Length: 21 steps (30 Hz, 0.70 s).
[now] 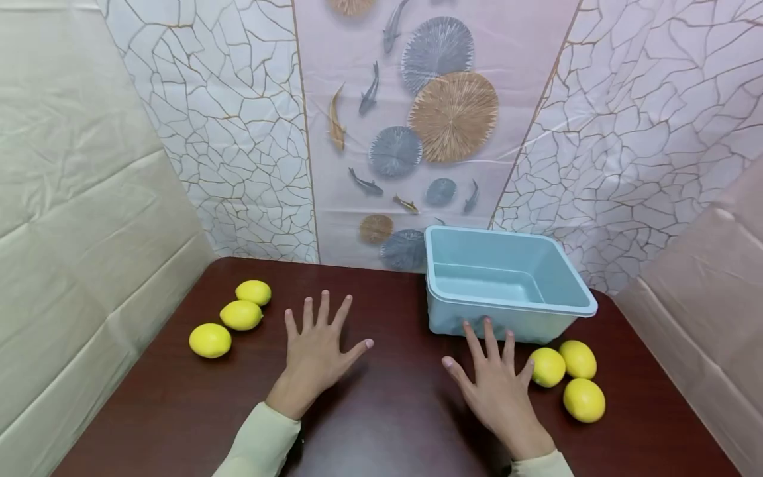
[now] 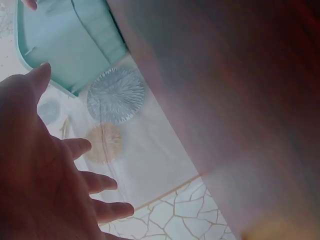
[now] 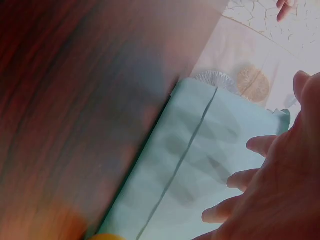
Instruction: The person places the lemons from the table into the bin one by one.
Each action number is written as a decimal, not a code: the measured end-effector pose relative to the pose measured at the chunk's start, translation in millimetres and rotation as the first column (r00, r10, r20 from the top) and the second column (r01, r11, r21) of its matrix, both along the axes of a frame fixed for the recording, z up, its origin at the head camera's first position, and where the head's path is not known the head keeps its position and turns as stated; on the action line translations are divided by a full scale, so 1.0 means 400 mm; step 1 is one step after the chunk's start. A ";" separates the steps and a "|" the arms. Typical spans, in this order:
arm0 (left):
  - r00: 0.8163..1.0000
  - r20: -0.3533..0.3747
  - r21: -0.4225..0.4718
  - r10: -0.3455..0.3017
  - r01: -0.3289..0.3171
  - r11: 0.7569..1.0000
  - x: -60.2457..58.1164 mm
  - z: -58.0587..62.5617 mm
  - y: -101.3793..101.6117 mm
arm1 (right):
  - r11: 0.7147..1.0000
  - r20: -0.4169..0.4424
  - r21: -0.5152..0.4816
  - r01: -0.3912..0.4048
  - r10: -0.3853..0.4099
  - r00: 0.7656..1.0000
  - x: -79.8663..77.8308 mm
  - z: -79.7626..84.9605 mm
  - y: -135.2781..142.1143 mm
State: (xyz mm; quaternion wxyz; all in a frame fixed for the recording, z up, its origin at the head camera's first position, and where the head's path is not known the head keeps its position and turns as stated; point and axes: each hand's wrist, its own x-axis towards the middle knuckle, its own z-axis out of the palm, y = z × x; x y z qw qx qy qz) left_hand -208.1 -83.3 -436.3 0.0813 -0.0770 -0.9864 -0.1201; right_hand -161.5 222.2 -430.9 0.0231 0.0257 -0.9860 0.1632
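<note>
My left hand [image 1: 317, 354] is spread over the table with straight fingers, holding nothing. To its left lie three yellow lemons [image 1: 241, 315] in a slanting row. My right hand [image 1: 497, 391], also spread and holding nothing, overlaps the lower front of a light blue plastic bin [image 1: 512, 324] in the head view. Beside its little finger sit three more lemons [image 1: 584, 400] in a cluster. The bin's inside shows bare. In the right wrist view the fingers [image 3: 245, 179] reach along the bin's side wall [image 3: 200, 145].
The dark red-brown table [image 1: 381, 424] has rounded far corners. Behind it hangs a patterned cloth [image 1: 393, 218] with lily pads and fish. Pale cloth walls stand on the left [image 1: 77, 218] and right [image 1: 703, 298]. The bin stands at the back right, near the table's far edge.
</note>
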 end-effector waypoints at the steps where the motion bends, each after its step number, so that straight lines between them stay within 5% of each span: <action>1: 1.000 0.003 0.002 -0.003 0.003 1.000 -0.001 0.002 0.005 | 1.000 -0.003 0.004 0.000 0.000 1.000 0.000 0.002 0.002; 12: 0.999 0.010 0.054 -0.030 0.030 0.998 -0.008 0.011 0.043 | 1.000 0.030 0.007 0.001 -0.002 1.000 0.014 0.020 0.028; 21: 0.997 -0.050 0.185 -0.059 0.067 0.980 -0.024 0.025 0.076 | 0.999 -0.148 -0.039 -0.016 0.010 0.989 0.008 0.050 0.068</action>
